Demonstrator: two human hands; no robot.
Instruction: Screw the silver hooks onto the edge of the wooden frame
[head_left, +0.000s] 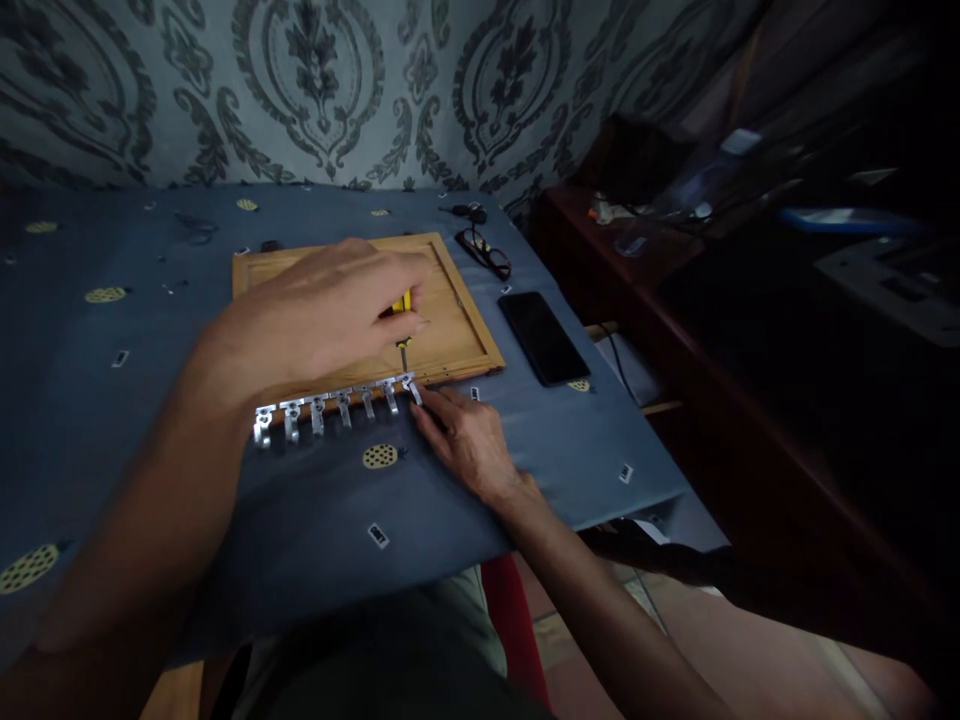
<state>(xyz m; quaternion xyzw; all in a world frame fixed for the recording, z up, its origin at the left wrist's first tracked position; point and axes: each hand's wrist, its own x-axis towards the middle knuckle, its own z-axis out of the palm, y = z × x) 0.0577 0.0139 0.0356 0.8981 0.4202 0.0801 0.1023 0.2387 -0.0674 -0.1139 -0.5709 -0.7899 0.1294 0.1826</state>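
My left hand (pixel 322 310) arches over a wooden framed board (pixel 446 320), its fingers closed round the yellow and black handle of a screwdriver (pixel 403 302). The screwdriver points down, and its tip meets the right end of a metal hook rail (pixel 343 398). Several silvery hooks hang from this rail, which runs along the board's near edge. My right hand (pixel 472 440) rests on the cloth, thumb and forefinger closed at the rightmost hook. My left hand and forearm cover part of the board's left side.
Right of the board lie a black phone (pixel 544 338), dark-framed glasses (pixel 484 250) and a dark key-like item (pixel 466 211). Scissors (pixel 196 228) lie far left on the blue patterned tablecloth (pixel 150 400). A dark red wooden piece of furniture (pixel 637 270) stands at the right; a patterned curtain (pixel 420 90) hangs behind.
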